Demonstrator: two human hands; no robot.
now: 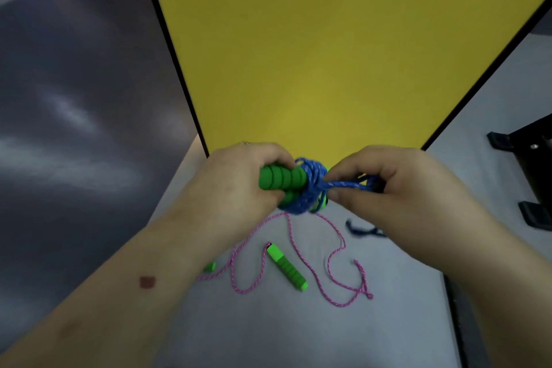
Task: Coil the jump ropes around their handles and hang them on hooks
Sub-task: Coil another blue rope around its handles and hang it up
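Observation:
My left hand [239,185] grips the green ribbed handles [280,178] of a blue jump rope. The blue rope [310,188] is wound in a thick bundle around them. My right hand [397,188] pinches a strand of that blue rope just right of the bundle, pulled taut. Below my hands, on the grey table [268,323], a pink jump rope [331,260] lies loose in curves. One of its green handles [286,267] lies in the middle, and a bit of the other green handle [210,266] peeks out beside my left forearm.
A yellow panel [328,54] with a black frame stands upright behind the table. A black stand [531,176] sits at the right edge. A dark blue scrap [363,230] lies on the table under my right hand. A dark wall fills the left.

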